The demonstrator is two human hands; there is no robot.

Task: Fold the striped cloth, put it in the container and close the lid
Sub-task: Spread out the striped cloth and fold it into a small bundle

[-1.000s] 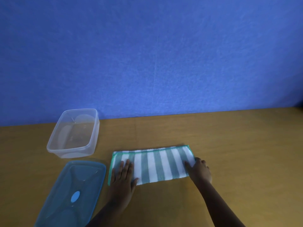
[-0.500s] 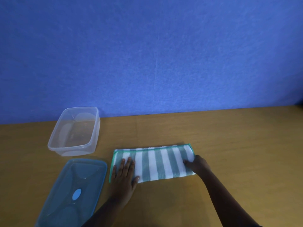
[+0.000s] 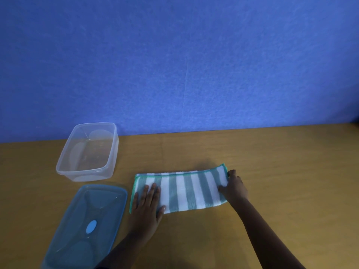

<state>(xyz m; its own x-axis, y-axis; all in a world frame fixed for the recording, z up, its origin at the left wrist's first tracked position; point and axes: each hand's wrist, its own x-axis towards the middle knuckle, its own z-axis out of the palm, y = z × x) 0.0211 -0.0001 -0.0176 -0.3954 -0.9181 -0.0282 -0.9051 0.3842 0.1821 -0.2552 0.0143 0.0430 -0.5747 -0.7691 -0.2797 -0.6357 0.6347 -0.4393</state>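
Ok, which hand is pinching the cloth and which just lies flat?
The right hand pinches the cloth's right end; the left hand lies flat, fingers spread, on its left end.

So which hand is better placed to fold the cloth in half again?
Probably the right hand: it grips the striped cloth's right end, while the left hand lies flat, pinning the other end.

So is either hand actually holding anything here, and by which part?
The right hand pinches the striped cloth at its right end. The left hand lies flat on the cloth's left end, pressing, not gripping.
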